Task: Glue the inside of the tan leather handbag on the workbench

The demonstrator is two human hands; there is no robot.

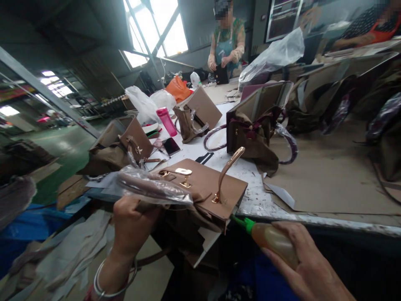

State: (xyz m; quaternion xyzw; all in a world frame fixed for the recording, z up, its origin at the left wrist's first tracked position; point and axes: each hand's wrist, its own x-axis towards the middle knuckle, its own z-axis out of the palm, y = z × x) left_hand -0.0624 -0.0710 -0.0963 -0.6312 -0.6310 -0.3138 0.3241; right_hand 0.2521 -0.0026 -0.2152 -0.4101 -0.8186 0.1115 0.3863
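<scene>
A tan handbag (200, 177) with gold-coloured hardware lies at the table's near edge, its dark lining hanging out toward me. My left hand (134, 221) is closed on the bag beneath its plastic-wrapped handle (153, 186); the fingers are mostly hidden. In my right hand (300, 251) is a squeeze bottle (275, 242) of amber liquid with a green nozzle. The nozzle tip points left and meets the bag's right near corner, though whether it touches I cannot tell.
More half-made bags stand around: a tan one (136, 138) at left, another (203, 108) behind, a dark one (247, 133) at right. A pink bottle (166, 121) and a phone (171, 146) lie beyond. Across the table a person (227, 46) handles a black piece.
</scene>
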